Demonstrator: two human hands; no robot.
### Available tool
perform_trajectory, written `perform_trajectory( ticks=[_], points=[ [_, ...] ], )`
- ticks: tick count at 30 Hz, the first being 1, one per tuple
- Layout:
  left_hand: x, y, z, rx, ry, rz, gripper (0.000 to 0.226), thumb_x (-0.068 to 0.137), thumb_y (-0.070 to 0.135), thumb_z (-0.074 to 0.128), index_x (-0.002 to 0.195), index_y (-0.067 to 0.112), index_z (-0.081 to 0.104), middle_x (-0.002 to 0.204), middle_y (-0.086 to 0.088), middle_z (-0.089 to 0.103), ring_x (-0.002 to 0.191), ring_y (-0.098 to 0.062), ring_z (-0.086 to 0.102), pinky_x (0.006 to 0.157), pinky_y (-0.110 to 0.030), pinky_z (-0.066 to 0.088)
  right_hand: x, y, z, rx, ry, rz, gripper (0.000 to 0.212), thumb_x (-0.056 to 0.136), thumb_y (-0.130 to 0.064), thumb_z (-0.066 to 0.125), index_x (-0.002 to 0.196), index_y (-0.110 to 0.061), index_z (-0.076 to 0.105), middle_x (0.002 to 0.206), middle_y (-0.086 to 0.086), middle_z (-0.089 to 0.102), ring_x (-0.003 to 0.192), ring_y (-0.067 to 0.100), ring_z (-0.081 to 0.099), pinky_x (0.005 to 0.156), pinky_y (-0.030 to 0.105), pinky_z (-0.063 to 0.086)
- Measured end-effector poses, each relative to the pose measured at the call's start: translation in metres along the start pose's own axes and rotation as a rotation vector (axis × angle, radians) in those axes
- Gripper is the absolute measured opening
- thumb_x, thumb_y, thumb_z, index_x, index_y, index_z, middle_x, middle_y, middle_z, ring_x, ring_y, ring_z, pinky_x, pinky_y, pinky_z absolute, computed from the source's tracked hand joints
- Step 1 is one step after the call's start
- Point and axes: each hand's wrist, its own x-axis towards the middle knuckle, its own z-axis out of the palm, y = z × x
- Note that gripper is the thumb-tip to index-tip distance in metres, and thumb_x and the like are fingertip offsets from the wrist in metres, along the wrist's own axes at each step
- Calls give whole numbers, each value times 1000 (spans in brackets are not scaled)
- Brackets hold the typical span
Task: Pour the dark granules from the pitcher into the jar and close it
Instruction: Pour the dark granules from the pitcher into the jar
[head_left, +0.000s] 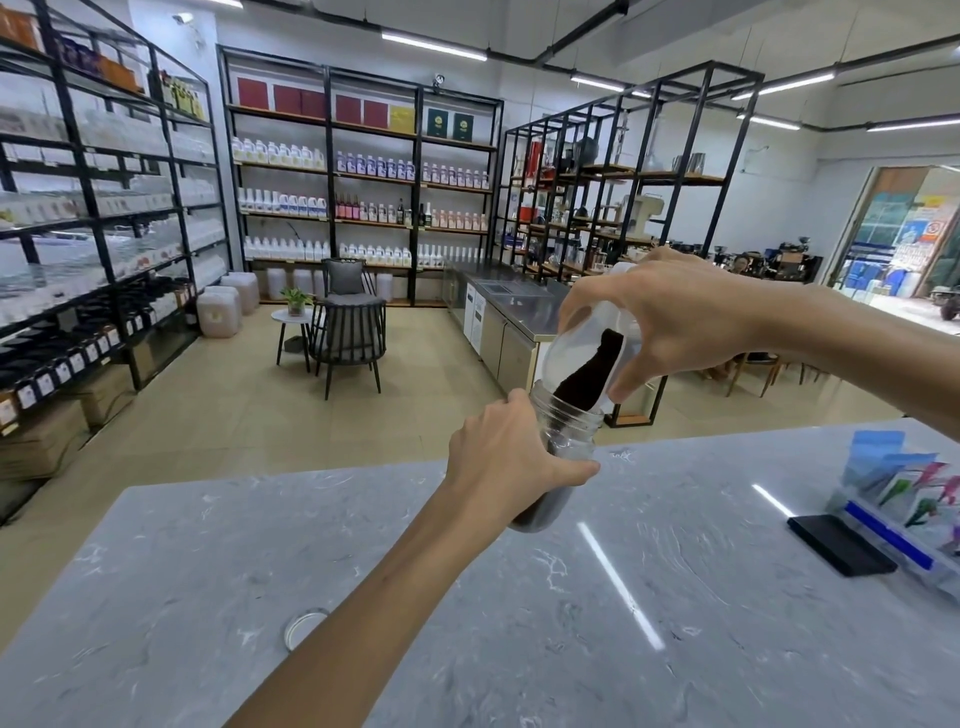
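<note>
My left hand (506, 457) grips a clear glass jar (569, 434), which is tilted and lifted just above the grey marble counter (519, 597). Dark granules lie in the jar's bottom. My right hand (675, 317) holds a clear plastic pitcher (582, 343) tipped steeply, its spout resting in the jar's open mouth. A dark stream of granules (589, 376) slides along the pitcher's lower wall into the jar. The jar's round lid (301, 626) lies flat on the counter near my left forearm, partly hidden by it.
A black phone (839, 543) and a clear box of coloured packets (914, 499) sit at the counter's right. Beyond the counter are shelves of bottles, two chairs with a small table (345, 332), and a steel cabinet (504, 322). A person sits far right.
</note>
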Motion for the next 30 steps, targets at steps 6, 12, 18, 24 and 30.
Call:
perform_trajectory(
  ticks=[6, 12, 18, 24, 30],
  points=[
    [0, 1, -1, 5, -3, 0, 72, 68, 72, 74, 108, 16, 51, 102, 0, 63, 87, -22, 55, 70, -34, 39, -1, 1, -1, 32, -7, 14, 77, 63, -56, 86, 127, -45, 44, 127, -25, 59, 110, -4, 49, 100, 47, 42],
    [0, 2, 0, 7, 6, -2, 72, 67, 72, 74, 107, 17, 51, 100, 0, 63, 85, -23, 54, 69, -34, 38, -2, 1, 1, -2, 6, 28, 77, 62, -57, 86, 126, -45, 44, 118, -31, 54, 104, -3, 47, 100, 47, 38],
    [0, 4, 2, 0, 7, -1, 71, 67, 72, 74, 104, 16, 50, 94, 2, 58, 82, -21, 50, 68, -32, 36, -3, 1, 1, -37, 3, 31, 78, 62, -58, 85, 127, -44, 44, 124, -24, 60, 102, -1, 47, 102, 50, 34],
    [0, 4, 4, -10, 9, 6, 71, 66, 72, 75, 103, 17, 51, 96, 1, 61, 82, -21, 51, 68, -33, 36, -4, 1, 1, -36, -8, 31, 76, 62, -57, 86, 125, -44, 45, 113, -31, 54, 101, -1, 48, 99, 48, 37],
    [2, 4, 6, -7, 18, 5, 72, 66, 73, 74, 104, 16, 51, 94, 2, 59, 82, -21, 49, 69, -33, 36, -4, 2, 2, -70, -9, 38, 77, 61, -59, 86, 125, -43, 46, 103, -36, 47, 97, -2, 45, 96, 48, 38]
  ],
)
